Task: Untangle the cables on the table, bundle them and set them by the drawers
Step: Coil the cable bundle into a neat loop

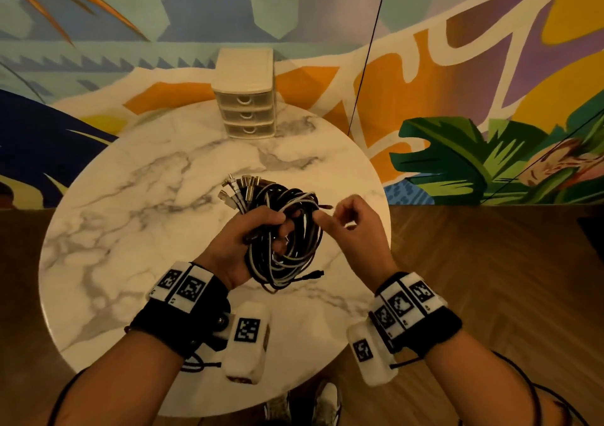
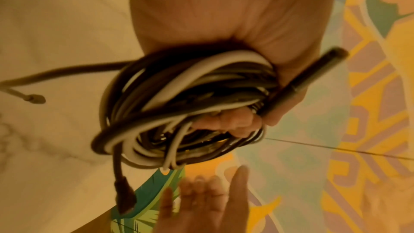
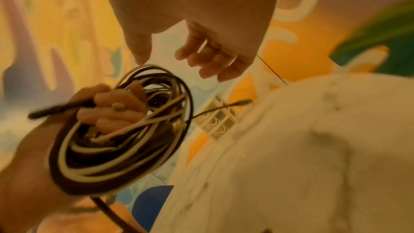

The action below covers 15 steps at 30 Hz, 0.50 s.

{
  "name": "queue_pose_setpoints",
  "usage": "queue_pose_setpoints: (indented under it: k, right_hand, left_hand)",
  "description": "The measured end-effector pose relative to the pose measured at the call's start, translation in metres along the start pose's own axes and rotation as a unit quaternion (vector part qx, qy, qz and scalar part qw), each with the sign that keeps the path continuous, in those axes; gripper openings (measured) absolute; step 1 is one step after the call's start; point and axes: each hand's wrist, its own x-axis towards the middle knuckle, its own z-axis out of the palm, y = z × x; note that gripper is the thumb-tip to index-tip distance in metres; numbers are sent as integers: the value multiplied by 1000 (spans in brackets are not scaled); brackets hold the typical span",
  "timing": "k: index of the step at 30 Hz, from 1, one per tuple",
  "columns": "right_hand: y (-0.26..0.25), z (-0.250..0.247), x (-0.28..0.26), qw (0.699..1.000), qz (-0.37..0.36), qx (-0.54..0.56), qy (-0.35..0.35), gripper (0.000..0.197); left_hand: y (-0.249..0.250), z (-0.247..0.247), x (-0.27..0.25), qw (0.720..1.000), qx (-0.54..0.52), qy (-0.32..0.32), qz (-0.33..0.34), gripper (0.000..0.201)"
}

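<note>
Round marble table (image 1: 130, 229): left hand (image 1: 235, 246) grips the cable bundle (image 1: 287, 236), plug ends pointing toward the drawers (image 1: 246, 98). Right hand (image 1: 353, 226) loosely curled beside it, holding nothing.

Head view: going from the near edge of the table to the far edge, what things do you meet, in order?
Near rim of the table → left hand gripping the coil of cables → bunch of cable plugs → set of drawers at the far edge.

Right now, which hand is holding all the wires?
The left hand. Its fingers curl through the coiled cable bundle and grip it, while the right hand only touches the coil's edge with a fingertip.
</note>
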Motion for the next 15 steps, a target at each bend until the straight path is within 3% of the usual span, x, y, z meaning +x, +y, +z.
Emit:
queue_pose_setpoints:
  k: [3, 6, 9, 15]
  right_hand:
    - [6, 8, -3, 993, 79, 49, -69, 28]
    - [0, 25, 1, 983, 76, 106, -128, 48]
    - [-8, 34, 5, 969, 94, 188, -134, 46]
    - [-14, 46, 6, 949, 126, 256, -134, 53]
  left_hand:
    - [0, -10, -2, 998, -49, -29, 3, 19]
    - [-3, -13, -3, 998, -38, -54, 13, 15]
    - [-1, -17, -3, 996, -42, -72, 32, 11]
    - [3, -31, -8, 991, -81, -92, 55, 23]
